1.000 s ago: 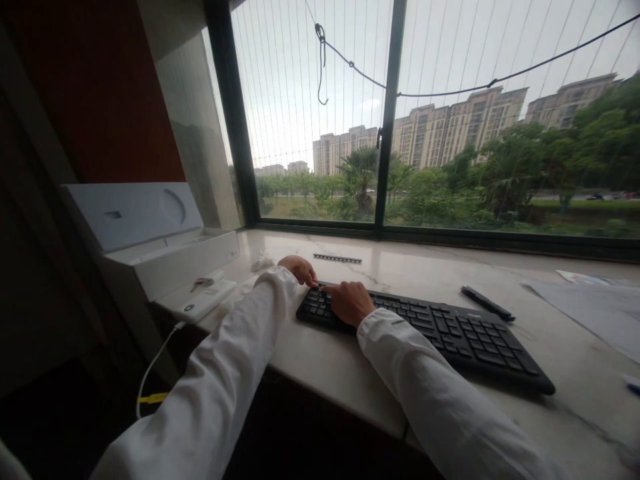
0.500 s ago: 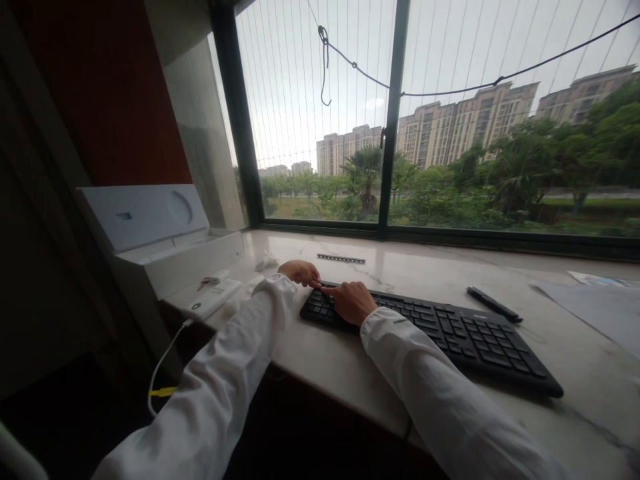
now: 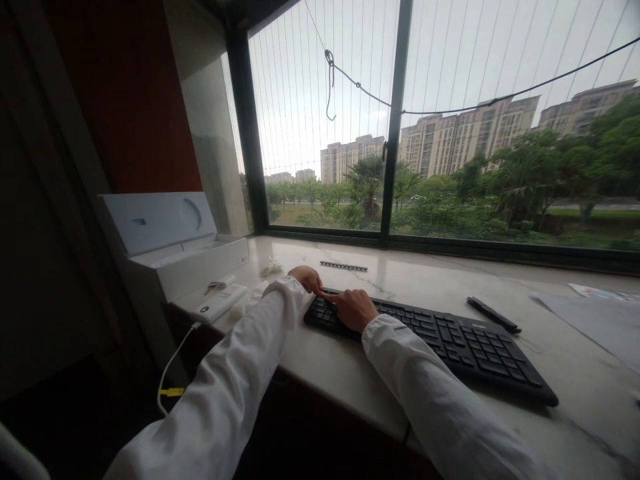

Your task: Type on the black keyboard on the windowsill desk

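Black keyboard (image 3: 440, 337), left hand (image 3: 306, 278), right hand (image 3: 356, 309) touching

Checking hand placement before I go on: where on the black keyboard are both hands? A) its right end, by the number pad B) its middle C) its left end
C: the left hand and right hand both sit at the left end of the keyboard; its other keys lie uncovered.
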The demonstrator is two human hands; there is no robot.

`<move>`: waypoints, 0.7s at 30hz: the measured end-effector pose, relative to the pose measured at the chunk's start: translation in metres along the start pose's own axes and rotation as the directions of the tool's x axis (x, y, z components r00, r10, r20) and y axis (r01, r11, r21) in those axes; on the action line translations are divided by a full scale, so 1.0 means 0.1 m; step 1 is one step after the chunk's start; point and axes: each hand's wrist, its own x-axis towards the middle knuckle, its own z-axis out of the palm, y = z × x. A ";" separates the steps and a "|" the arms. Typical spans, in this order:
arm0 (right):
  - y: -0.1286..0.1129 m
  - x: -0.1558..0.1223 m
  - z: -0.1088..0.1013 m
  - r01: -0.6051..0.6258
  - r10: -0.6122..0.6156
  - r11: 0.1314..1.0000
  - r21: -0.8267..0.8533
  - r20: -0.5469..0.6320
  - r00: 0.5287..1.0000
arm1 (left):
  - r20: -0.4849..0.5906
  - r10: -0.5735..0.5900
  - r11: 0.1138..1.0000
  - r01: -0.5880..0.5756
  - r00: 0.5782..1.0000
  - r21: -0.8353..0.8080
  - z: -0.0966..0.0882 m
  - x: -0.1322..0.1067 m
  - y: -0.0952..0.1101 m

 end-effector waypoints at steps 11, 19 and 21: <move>0.27 -0.04 0.06 -0.194 0.204 0.977 0.087 -0.123 0.971 | -0.512 -0.057 0.990 -0.018 0.857 -0.141 -0.15 0.23 -0.46; 0.25 0.01 0.13 -0.179 0.195 0.976 0.120 -0.132 0.972 | -0.649 0.064 0.996 -0.005 0.759 0.092 -0.36 0.90 -0.42; 0.25 0.03 0.17 -0.173 0.192 0.975 0.138 -0.144 0.971 | -0.651 0.118 0.989 -0.028 0.750 0.147 -0.39 1.04 -0.39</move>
